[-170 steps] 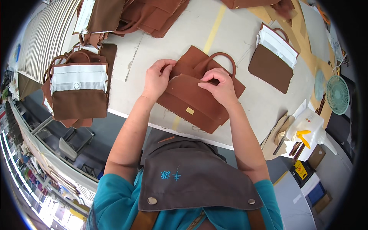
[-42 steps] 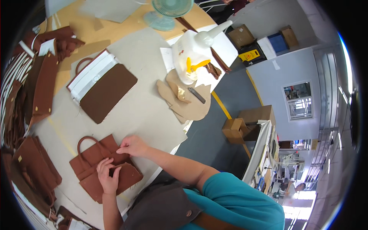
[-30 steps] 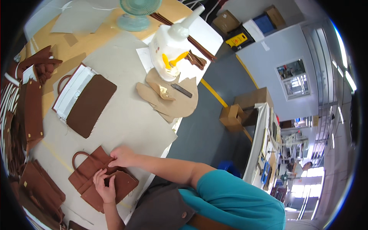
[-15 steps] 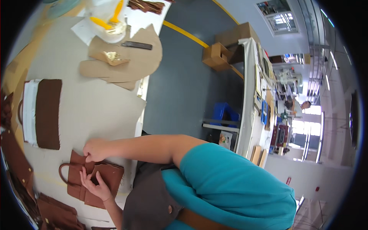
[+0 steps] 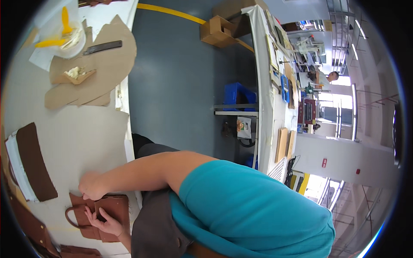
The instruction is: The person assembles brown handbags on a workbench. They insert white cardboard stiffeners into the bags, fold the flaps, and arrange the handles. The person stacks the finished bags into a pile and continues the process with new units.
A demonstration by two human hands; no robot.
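In the head view I count two bare hands, the right hand [image 5: 92, 185] and the left hand [image 5: 106, 222], over one rust-brown bag [image 5: 114, 207] with one looped handle [image 5: 67, 216] showing. Near it I have one more bag piece [image 5: 38, 165], a dark brown panel with a white band; further brown pieces [image 5: 32, 221] at the lower left are too cut off for me to count. Farther up the table [image 5: 97, 135] I make out one white tub [image 5: 78, 52], two yellow-handled brushes [image 5: 65, 19] resting in it, one dark flat bar [image 5: 102, 47] and one folded scrap [image 5: 81, 77] bearing pale paste. The bag lies flat near the table's edge, its handle pointing to the picture's left, away from that edge; handle included, its longer stretch runs left to right. My right hand is at the bag's upper side in the picture, fingers curled downward; blur keeps me from telling whether they pinch it. My left hand lies over the bag's middle, thumb well apart from the spread fingers, with nothing visibly clasped. The bag sits beneath the left hand and just below the right fingertips.
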